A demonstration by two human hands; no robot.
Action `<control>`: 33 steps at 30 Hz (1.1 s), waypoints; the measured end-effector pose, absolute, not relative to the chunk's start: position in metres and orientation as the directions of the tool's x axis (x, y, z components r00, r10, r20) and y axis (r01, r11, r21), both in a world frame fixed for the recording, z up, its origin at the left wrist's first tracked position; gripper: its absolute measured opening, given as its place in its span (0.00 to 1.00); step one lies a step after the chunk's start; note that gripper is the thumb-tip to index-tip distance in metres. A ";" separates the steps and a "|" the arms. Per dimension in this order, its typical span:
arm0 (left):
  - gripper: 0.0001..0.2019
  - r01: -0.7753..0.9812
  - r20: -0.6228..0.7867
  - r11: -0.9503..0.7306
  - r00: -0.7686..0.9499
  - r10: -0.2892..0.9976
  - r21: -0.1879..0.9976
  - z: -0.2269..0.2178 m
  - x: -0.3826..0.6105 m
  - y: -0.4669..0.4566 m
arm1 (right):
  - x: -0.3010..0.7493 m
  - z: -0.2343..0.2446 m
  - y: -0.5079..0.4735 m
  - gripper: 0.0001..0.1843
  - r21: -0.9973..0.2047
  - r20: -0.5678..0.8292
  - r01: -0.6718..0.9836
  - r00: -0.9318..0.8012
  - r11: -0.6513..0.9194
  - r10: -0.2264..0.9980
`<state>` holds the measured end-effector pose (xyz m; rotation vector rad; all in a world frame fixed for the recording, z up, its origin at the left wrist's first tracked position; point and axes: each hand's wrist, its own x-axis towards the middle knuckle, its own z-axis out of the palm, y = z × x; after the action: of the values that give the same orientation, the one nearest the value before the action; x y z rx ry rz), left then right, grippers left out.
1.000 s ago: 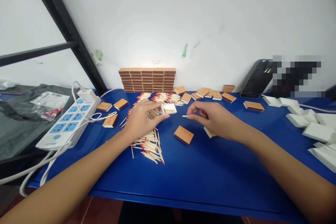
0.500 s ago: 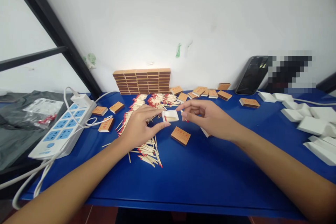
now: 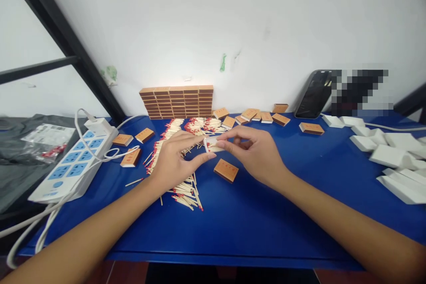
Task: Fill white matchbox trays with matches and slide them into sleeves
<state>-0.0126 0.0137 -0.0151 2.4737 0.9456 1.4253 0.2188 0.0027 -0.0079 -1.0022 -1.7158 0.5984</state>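
My left hand (image 3: 176,155) grips the end of a small white matchbox tray (image 3: 209,141) between thumb and fingers, holding it above the table. A few matches lie inside the tray. My right hand (image 3: 253,153) is at the tray's right side, thumb and forefinger pinched on matches (image 3: 213,144) over it; how many is hidden by the fingers. Just below the hands a brown matchbox (image 3: 226,170) lies flat on the table. Loose red-tipped matches (image 3: 184,193) spread under and around my left hand, with another heap of matches (image 3: 203,126) behind it.
Stacked matchboxes (image 3: 178,102) stand against the wall, with several loose matchboxes (image 3: 251,114) to their right. A dark phone (image 3: 313,94) leans at the back. White empty trays (image 3: 394,146) pile up at right. A power strip (image 3: 75,159) with cables lies at left on the blue table (image 3: 266,226).
My right hand has moved left, bringing its pinched matches from beside the tray to over it. My left hand keeps its hold on the tray. The view has shifted slightly.
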 end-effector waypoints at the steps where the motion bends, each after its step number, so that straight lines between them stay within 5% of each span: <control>1: 0.18 0.443 0.727 -0.796 0.366 0.581 0.414 -0.015 -0.013 0.014 | 0.219 -0.008 0.004 0.06 -0.752 0.541 0.357 -0.148 0.555 0.828; 10: 0.17 0.500 0.754 -0.759 0.275 0.596 0.418 -0.012 -0.013 0.013 | 0.228 -0.008 0.003 0.08 -0.652 0.590 0.444 -0.211 0.614 0.779; 18: 0.17 0.504 0.706 -0.716 0.259 0.659 0.484 -0.015 -0.014 0.016 | 0.232 -0.010 0.008 0.07 -0.427 0.691 0.477 -0.377 0.768 0.617; 24: 0.16 0.491 0.648 -0.711 0.330 0.686 0.503 -0.017 -0.014 0.017 | 0.234 -0.012 0.006 0.21 -0.518 0.581 0.473 -0.417 0.713 0.699; 33: 0.25 0.486 0.597 -0.737 0.440 0.670 0.470 -0.013 -0.017 0.016 | 0.233 -0.009 0.007 0.20 -0.537 0.548 0.465 -0.441 0.704 0.710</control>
<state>-0.0173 0.0159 -0.0134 2.4642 1.0076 1.1785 0.2333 0.0071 -0.0094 -0.8931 -2.1170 0.3949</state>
